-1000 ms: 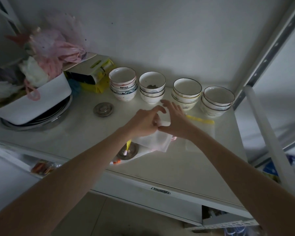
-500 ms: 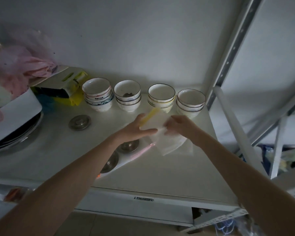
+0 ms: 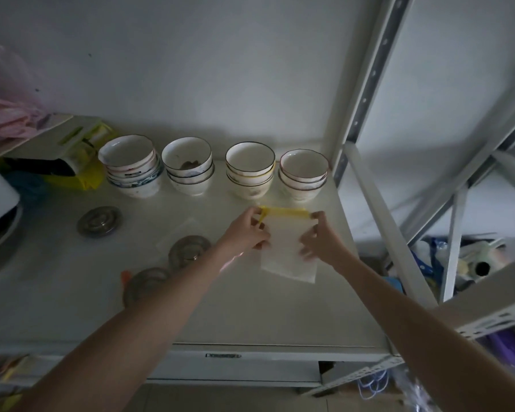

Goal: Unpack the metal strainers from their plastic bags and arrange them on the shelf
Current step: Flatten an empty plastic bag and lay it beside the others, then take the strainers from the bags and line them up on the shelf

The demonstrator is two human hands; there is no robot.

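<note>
Both hands — left hand (image 3: 246, 233), right hand (image 3: 320, 243) — are now pinching a yellow-topped plastic bag (image 3: 289, 248) right of centre, shifted away from 2 bagged strainers (image 3: 188, 251); emptied, apparently.

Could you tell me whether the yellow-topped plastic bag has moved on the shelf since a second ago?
Yes. The plastic bag, held by both hands, now lies flatter and further right, its yellow strip just in front of the rightmost bowl stack.
</note>
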